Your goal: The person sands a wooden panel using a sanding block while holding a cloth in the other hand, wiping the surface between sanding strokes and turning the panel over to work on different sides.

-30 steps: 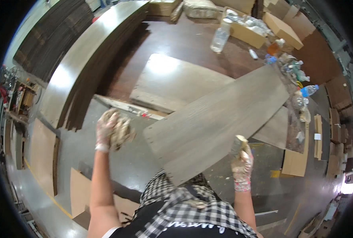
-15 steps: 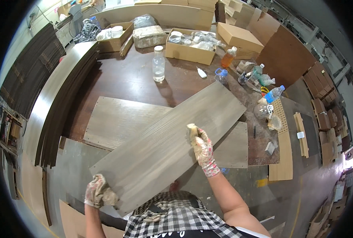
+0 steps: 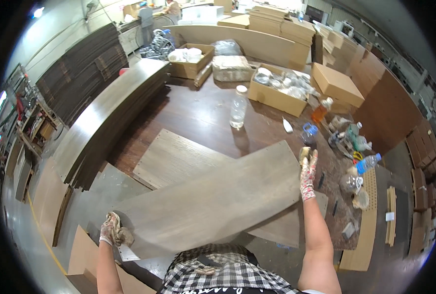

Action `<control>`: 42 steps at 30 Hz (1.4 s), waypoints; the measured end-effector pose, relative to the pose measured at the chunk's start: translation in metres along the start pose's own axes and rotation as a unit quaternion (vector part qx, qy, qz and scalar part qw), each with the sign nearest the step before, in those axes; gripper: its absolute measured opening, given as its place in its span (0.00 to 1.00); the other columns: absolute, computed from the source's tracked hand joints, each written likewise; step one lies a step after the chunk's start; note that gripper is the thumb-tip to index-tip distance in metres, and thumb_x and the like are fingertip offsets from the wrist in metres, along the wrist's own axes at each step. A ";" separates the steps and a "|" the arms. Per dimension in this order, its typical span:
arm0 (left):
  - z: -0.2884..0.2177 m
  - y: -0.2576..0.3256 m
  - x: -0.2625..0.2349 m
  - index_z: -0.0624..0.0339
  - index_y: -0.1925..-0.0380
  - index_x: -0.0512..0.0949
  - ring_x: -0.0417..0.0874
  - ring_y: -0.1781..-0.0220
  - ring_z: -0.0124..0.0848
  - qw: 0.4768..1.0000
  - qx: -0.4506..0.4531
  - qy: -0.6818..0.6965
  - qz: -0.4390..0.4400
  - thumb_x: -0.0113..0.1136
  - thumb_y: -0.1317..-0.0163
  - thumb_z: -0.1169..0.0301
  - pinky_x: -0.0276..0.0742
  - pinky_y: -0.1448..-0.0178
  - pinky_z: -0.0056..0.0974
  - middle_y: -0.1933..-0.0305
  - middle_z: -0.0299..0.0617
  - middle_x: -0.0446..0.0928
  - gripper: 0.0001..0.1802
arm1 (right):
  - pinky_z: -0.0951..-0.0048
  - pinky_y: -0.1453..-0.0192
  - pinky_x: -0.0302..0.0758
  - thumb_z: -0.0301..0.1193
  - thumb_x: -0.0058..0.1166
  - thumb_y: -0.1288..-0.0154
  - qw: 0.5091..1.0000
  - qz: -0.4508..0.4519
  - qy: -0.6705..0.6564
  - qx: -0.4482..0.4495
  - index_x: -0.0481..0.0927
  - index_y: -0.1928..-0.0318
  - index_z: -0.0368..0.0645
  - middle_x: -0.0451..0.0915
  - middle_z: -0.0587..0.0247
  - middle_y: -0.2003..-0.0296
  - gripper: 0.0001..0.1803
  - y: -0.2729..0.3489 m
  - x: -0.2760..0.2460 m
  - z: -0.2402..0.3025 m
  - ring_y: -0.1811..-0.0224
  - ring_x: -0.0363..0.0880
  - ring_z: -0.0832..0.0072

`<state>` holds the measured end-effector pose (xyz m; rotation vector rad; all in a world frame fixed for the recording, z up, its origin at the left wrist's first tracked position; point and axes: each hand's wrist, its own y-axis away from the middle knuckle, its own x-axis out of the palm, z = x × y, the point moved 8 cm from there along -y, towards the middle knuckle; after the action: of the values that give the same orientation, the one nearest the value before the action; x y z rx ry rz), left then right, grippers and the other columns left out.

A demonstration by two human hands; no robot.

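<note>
We hold a long grey wood-grain panel [image 3: 213,198] by its two ends, our gloved left hand [image 3: 113,230] clamped on the near-left corner and our gloved right hand [image 3: 307,171] gripping the far-right corner, so the hands sit well apart. It lies slantwise over the dark bench [image 3: 203,115], across a second grey panel [image 3: 171,159]; we judge it carried but not yet settled squarely down.

The long grey board [image 3: 213,198] hides most of the paler panel [image 3: 179,159] beneath it. Its near left corner disappears under the gloved left hand [image 3: 112,230]. What the right hand [image 3: 307,171] pinches at the far right corner can't be made out. Items in the open boxes [image 3: 277,90] at the worktop's far edge are too small to identify.
</note>
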<state>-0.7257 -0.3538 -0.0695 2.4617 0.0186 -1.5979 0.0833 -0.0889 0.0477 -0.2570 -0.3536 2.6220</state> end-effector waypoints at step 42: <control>-0.244 -0.442 -0.128 0.63 0.43 0.71 0.77 0.51 0.29 0.874 0.180 0.448 -0.058 0.51 0.32 0.67 0.74 0.46 0.33 0.48 0.39 0.77 0.20 | 0.59 0.41 0.66 0.40 0.46 0.31 0.877 -0.458 0.095 0.114 0.52 0.30 0.51 0.60 0.62 0.35 0.33 0.295 -0.145 0.068 0.39 0.66 0.67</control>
<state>-0.6125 0.1357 0.0692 3.3110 0.0093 -0.3580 0.0645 -0.4238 0.0427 -0.1952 -0.0558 1.6570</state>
